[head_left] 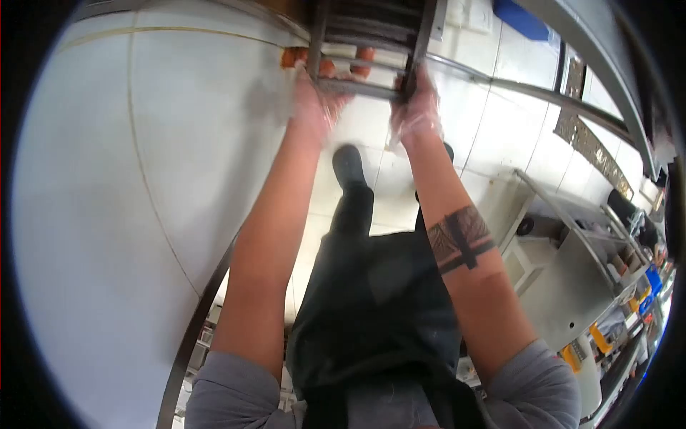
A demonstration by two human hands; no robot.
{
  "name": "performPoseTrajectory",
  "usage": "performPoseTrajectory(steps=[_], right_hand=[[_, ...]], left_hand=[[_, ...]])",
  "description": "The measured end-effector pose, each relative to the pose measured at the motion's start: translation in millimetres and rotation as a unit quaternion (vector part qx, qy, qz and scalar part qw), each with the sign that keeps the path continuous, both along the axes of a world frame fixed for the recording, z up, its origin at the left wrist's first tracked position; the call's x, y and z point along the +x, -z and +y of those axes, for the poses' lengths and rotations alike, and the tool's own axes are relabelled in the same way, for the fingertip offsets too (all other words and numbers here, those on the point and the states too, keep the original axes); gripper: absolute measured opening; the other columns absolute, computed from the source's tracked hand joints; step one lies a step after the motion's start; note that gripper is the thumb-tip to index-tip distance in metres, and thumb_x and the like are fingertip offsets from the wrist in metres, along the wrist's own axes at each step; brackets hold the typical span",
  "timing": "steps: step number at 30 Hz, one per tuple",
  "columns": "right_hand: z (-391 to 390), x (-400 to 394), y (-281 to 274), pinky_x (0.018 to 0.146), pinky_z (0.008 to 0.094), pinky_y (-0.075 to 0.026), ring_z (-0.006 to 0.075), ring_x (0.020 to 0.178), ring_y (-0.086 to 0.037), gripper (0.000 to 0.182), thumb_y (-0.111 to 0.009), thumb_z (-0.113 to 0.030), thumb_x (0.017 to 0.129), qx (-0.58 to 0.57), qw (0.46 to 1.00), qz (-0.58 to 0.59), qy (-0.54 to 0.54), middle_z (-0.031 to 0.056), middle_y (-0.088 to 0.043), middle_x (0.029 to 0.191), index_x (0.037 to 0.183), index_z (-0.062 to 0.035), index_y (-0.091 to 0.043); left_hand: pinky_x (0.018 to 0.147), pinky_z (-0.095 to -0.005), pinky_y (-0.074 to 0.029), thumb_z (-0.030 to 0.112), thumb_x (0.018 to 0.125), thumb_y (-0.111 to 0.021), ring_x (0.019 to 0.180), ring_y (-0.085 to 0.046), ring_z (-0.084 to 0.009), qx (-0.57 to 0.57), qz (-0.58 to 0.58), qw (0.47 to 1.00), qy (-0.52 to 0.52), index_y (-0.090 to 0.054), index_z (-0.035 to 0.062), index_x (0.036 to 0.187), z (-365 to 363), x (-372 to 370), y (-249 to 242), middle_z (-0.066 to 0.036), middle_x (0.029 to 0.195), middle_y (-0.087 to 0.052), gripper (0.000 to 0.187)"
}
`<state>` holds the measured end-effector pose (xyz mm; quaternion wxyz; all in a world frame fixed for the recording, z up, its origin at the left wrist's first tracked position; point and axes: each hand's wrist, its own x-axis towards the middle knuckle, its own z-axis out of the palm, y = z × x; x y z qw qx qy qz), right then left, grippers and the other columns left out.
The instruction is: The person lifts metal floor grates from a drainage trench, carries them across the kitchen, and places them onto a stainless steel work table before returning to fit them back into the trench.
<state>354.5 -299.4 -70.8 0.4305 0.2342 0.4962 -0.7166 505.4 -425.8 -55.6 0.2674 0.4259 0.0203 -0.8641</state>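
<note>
In clear plastic gloves, both my hands reach forward to a dark slatted rack (366,36) at the top of the head view. My left hand (314,104) is closed at the rack's near left corner. On the opposite side, my right hand (420,104) grips the near right corner, its fingers partly hidden behind the frame. Reddish-brown rounded pieces (364,63) show between the bars, and similar orange-brown ones (293,57) sit beside my left fingers; they are too blurred to name. The rack's far end runs out of view.
A large white tiled surface (93,179) fills the left side. White floor tiles (493,129) lie below the rack, with a shoe (349,164) on them. Metal rails (514,86) cross at the upper right. A grey metal cabinet (572,293) and cluttered shelves stand at the right.
</note>
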Motion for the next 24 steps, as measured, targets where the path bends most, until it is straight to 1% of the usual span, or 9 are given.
performPoseTrajectory(steps=[3,6,10,13,14,16,20,23,24], right_hand=[[-22,-11,-45,0.078,0.0273,-0.056,0.0145,0.078,-0.063,0.020,-0.062,-0.027,0.104,0.043,0.999,0.009,0.032,0.0019,-0.067,0.089,0.102,-0.0072,-0.065],[-37,-29,-27,0.075,0.0247,-0.054,0.0126,0.080,-0.063,0.026,-0.058,-0.033,0.105,0.000,0.998,0.067,0.007,0.0005,-0.068,0.094,0.103,-0.0082,-0.065],[-65,-50,-46,0.082,0.0255,-0.048,0.0137,0.093,-0.061,0.044,-0.043,-0.047,0.108,0.047,0.994,0.081,-0.055,0.0025,-0.069,0.105,0.112,-0.0089,-0.065],[-84,-61,-37,0.093,0.0315,-0.044,0.0180,0.101,-0.057,0.053,-0.039,-0.053,0.108,0.195,0.956,0.152,-0.156,0.0068,-0.067,0.115,0.125,-0.0073,-0.059],[-88,-62,-26,0.093,0.0315,-0.044,0.0180,0.101,-0.057,0.053,-0.039,-0.053,0.108,0.198,0.956,0.149,-0.158,0.0068,-0.067,0.115,0.125,-0.0073,-0.059],[-100,-65,-6,0.100,0.0354,-0.045,0.0215,0.114,-0.059,0.046,-0.049,-0.043,0.107,0.028,0.982,0.178,-0.062,0.0087,-0.067,0.126,0.131,-0.0062,-0.061],[-99,-81,16,0.111,0.0378,-0.037,0.0208,0.128,-0.053,0.061,-0.050,-0.054,0.104,-0.019,0.973,0.196,-0.124,0.0073,-0.059,0.142,0.148,-0.0117,-0.050],[-75,-102,32,0.112,0.0392,-0.038,0.0278,0.130,-0.053,0.071,-0.040,-0.062,0.104,0.206,0.860,0.363,-0.295,0.0142,-0.059,0.142,0.151,-0.0094,-0.046],[-65,-107,26,0.112,0.0400,-0.038,0.0337,0.133,-0.053,0.077,-0.029,-0.065,0.105,0.387,0.695,0.437,-0.419,0.0204,-0.059,0.141,0.152,-0.0061,-0.044]], left_hand=[[0.099,-0.0622,-0.052,0.039,0.110,-0.027,0.100,-0.059,-0.0363,-0.005,-0.048,0.999,-0.004,-0.048,-0.0002,0.114,-15,-33,-39,-0.018,0.102,-0.058,0.045],[0.113,-0.0634,-0.040,0.027,0.108,-0.023,0.142,-0.039,-0.0455,-0.050,-0.062,0.997,0.002,-0.034,-0.0049,0.149,-26,-57,-66,-0.028,0.153,-0.038,0.053],[0.112,-0.0668,-0.039,0.028,0.109,-0.021,0.141,-0.040,-0.0471,-0.122,0.035,0.992,-0.013,-0.034,-0.0045,0.149,-57,-65,-24,-0.027,0.152,-0.040,0.054],[0.118,-0.0470,-0.040,0.042,0.106,-0.041,0.140,-0.046,-0.0344,-0.156,-0.071,0.984,0.056,-0.037,-0.0051,0.149,-71,-80,-45,-0.019,0.155,-0.044,0.064],[0.114,-0.0464,-0.043,0.035,0.104,-0.046,0.134,-0.051,-0.0326,-0.336,-0.188,0.895,0.224,-0.046,-0.0024,0.141,-75,-84,-55,-0.019,0.144,-0.052,0.053],[0.106,-0.0453,-0.050,0.022,0.100,-0.057,0.122,-0.062,-0.0290,-0.602,-0.364,0.511,0.495,-0.064,0.0030,0.125,-82,-92,-69,-0.018,0.121,-0.069,0.032],[0.107,-0.0490,-0.050,0.028,0.100,-0.058,0.120,-0.064,-0.0291,-0.435,-0.239,0.712,0.496,-0.060,0.0056,0.134,-100,-89,-73,-0.022,0.132,-0.064,0.040],[0.111,-0.0463,-0.046,0.037,0.106,-0.048,0.140,-0.047,-0.0330,-0.448,-0.339,0.513,0.649,-0.047,-0.0040,0.142,-116,-64,-60,-0.021,0.146,-0.053,0.055],[0.112,-0.0419,-0.045,0.041,0.102,-0.055,0.140,-0.048,-0.0310,-0.347,-0.369,0.750,0.426,-0.049,-0.0037,0.141,-88,-62,-42,-0.021,0.146,-0.053,0.060]])
